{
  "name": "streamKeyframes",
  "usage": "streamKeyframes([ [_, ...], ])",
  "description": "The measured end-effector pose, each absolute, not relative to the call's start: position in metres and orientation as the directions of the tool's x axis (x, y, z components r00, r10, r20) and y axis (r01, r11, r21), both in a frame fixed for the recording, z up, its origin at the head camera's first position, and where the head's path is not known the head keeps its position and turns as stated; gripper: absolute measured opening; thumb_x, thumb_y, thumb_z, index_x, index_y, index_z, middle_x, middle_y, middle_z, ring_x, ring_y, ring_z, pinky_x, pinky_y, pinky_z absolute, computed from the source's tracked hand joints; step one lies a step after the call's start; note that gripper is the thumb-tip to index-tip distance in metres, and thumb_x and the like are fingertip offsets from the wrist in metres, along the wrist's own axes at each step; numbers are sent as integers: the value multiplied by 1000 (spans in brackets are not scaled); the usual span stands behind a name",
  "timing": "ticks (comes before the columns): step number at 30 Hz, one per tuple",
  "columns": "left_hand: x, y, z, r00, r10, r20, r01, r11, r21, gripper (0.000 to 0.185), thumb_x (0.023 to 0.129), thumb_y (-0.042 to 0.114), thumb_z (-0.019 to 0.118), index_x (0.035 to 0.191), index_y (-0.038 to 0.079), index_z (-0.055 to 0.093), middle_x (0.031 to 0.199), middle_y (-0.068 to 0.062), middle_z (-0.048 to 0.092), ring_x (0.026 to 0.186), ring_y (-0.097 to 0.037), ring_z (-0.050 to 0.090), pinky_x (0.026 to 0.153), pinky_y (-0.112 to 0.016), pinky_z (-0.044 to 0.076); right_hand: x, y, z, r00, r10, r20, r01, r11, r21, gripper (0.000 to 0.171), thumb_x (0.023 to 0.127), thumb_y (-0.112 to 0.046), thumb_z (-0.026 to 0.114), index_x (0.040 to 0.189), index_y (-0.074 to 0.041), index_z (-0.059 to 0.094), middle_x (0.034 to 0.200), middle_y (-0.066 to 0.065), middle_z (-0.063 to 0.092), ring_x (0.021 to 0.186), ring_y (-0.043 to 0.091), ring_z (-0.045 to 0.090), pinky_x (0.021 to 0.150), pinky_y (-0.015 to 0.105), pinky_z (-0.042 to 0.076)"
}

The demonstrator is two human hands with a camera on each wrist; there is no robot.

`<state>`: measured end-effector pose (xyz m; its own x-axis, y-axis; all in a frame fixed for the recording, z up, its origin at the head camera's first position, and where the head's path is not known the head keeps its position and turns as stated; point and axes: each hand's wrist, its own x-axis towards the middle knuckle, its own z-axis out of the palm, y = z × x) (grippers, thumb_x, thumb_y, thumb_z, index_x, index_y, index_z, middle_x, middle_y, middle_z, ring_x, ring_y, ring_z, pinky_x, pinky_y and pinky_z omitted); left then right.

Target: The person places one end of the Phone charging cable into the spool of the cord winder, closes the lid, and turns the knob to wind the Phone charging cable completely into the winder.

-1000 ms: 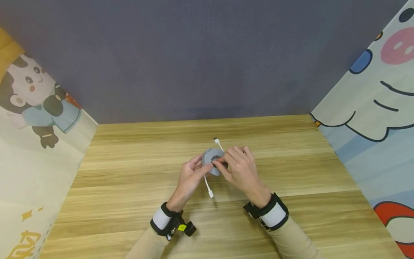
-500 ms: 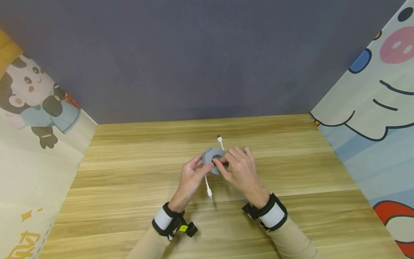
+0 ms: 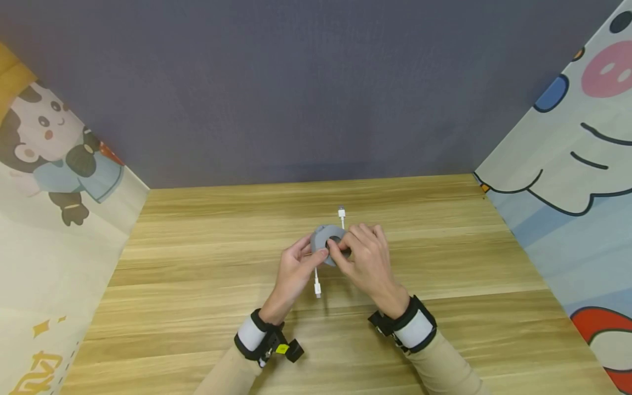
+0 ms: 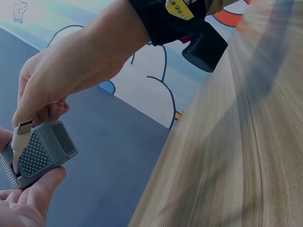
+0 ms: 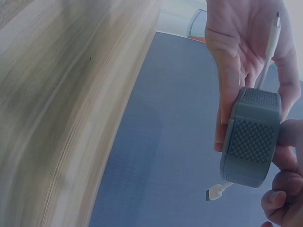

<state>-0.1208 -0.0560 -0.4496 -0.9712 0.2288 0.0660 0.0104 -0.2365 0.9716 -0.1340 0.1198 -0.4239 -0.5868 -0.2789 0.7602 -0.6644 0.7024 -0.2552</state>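
Over the middle of the table I hold a grey round cable winder (image 3: 319, 237) with a textured side (image 4: 35, 156). My left hand (image 3: 292, 270) grips its left edge, thumb on the face. My right hand (image 3: 366, 257) has thumb and forefinger curled in at the centre hole, pinching there. A white cable runs out on opposite sides. Its flat USB plug (image 3: 342, 212) points away from me, and the smaller plug (image 3: 317, 288) points toward me. In the right wrist view the winder (image 5: 252, 139) is edge-on between both hands, with the flat plug (image 5: 216, 192) below it.
The wooden table (image 3: 197, 236) lies under both hands. A dark grey panel (image 3: 306, 93) stands along its far edge. Printed cartoon panels rise at the left (image 3: 69, 230) and right (image 3: 568, 230). Both wrists wear black straps with devices.
The winder has turned slightly and shifted a little right. Its far plug has swung to the right, and the near plug to the left. Both hands keep their grip.
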Motion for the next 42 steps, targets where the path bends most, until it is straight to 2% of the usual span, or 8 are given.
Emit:
streamKeyframes([
  [18,-119,-53,-450,-976,205,67,14,-253,967,57,97,9,65,148,-9,46,135,-30,62,109,-23,73,91,-31,60,-133,116,-424,-621,-225,751,-645,691,-326,31,88,-13,73,62,-12,56,62,-1,53,58,17,45,65,36,32],
  [25,-119,-53,-449,-978,197,64,14,-244,970,57,97,9,65,149,-8,47,135,-29,63,109,-23,73,91,-30,60,-134,115,-426,-613,-213,761,-648,687,-330,30,86,-10,73,61,-11,56,61,-1,53,57,16,45,64,36,32],
  [35,-118,-53,-450,-980,194,52,8,-223,975,58,97,11,66,149,-7,47,133,-28,64,111,-29,72,91,-30,60,-134,115,-426,-620,-205,758,-645,683,-343,32,88,-11,68,60,-13,53,61,-1,53,57,16,44,64,35,31],
  [42,-119,-55,-451,-979,204,20,-23,-210,977,59,98,14,66,150,-5,45,134,-26,64,113,-28,72,93,-31,59,-137,121,-427,-601,-235,764,-658,688,-306,28,90,-15,73,66,-8,60,66,1,56,62,18,51,65,37,34],
])
